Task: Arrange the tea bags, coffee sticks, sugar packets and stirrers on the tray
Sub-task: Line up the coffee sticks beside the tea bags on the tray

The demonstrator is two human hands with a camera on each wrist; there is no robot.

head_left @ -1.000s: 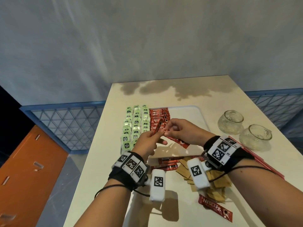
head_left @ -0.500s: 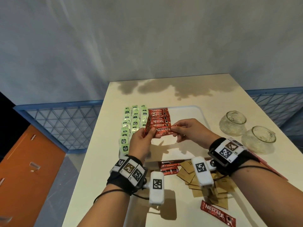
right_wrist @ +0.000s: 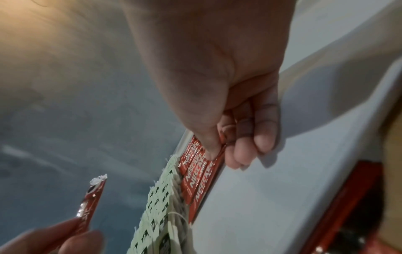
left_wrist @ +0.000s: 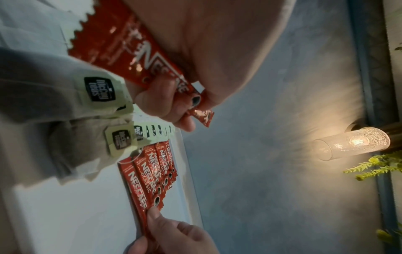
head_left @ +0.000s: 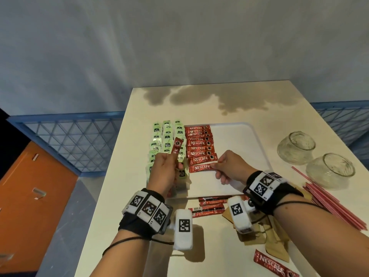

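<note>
Coffee sticks (head_left: pixel 199 145) lie in a stacked column on the left part of the white tray (head_left: pixel 247 144), just beside three rows of green tea bags (head_left: pixel 166 142) that fill the tray's left edge. Your right hand (head_left: pixel 229 166) pinches the right end of the nearest stick in that column (head_left: pixel 200 167) between thumb and forefinger, and that stick lies flat on the tray. Your left hand (head_left: pixel 164 172) has its grip closed around another coffee stick (head_left: pixel 177 147), held tilted upward above the tea bags, its top end pointing away from you. On the worktop (head_left: pixel 229 100) nearer to you than the tray lie a few more loose sticks (head_left: pixel 209 205), touching a heap of brown sugar packets (head_left: pixel 269 238), and one single stick (head_left: pixel 273 265) lies apart near the worktop's front edge. To your right, a bundle of thin red stirrers (head_left: pixel 329 198) lies beside two empty glass bowls (head_left: pixel 313 156), which stand close together off the tray.
</note>
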